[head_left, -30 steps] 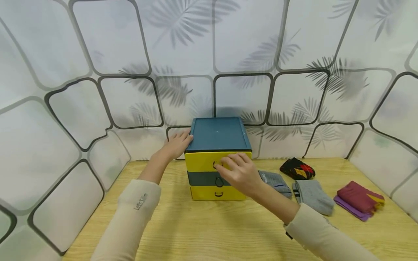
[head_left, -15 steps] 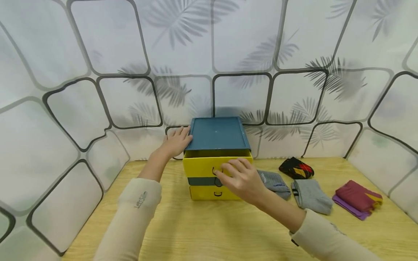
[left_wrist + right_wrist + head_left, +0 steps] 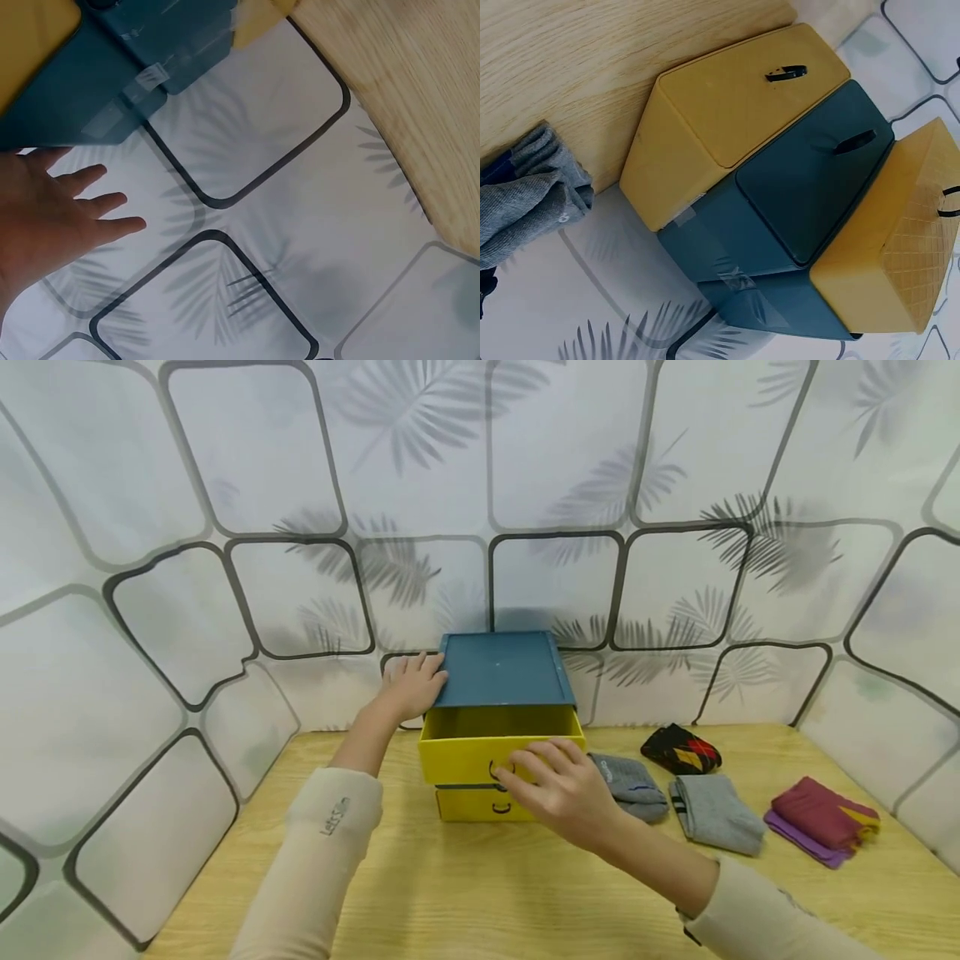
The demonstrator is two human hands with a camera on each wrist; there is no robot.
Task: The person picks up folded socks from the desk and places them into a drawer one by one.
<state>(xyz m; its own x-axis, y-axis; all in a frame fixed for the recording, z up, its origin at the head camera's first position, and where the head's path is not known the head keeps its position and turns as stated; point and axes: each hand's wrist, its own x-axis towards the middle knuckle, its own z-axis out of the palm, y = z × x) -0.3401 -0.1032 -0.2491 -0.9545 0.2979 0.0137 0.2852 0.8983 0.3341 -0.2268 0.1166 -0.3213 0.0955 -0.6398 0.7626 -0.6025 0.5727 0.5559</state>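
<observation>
A small blue drawer cabinet [image 3: 498, 668] stands on the wooden table against the wall. Its yellow top drawer [image 3: 456, 762] is pulled part way out, and the inside that shows looks bare. My right hand [image 3: 568, 793] pinches the black handle [image 3: 492, 769] on that drawer's front, fingers bent. Out of the right wrist view is the hand, though the slid-out top drawer [image 3: 900, 247] shows there. Against the cabinet's upper left side rests my left hand [image 3: 411, 685], its fingers spread and straight. The lower yellow drawer [image 3: 468, 804] is closed; the blue middle one is mostly hidden.
To the cabinet's right lie folded socks: a dark grey pair [image 3: 632, 785], a black patterned pair [image 3: 681, 749], a light grey pair [image 3: 717, 814] and a maroon pair [image 3: 817, 810] with purple beneath. A patterned wall covering [image 3: 555, 585] closes off the back and sides.
The top drawer has slid out toward me from closed, opening its inside to view. My right hand has come nearer with the handle. The left hand has stayed at the cabinet's side.
</observation>
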